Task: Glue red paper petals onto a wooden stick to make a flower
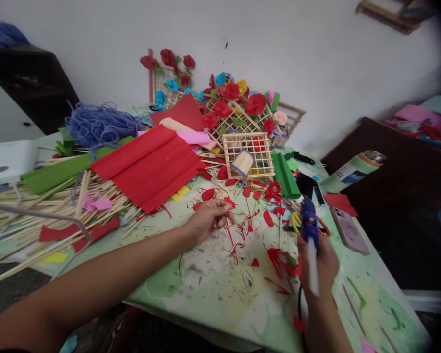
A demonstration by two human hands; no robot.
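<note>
Pale wall (297, 59) behind green-mottled table (220, 301); dark cabinet (415, 211) at right, dark shelf unit (33, 90) at left.

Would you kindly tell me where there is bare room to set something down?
The barest patch is the front of the tablecloth, between the left forearm and right hand, before the small red scraps. Another lies nearer than the phone, bordered by a green scrap. The left is crowded with sticks and red paper, the back with lattice frames.
</note>
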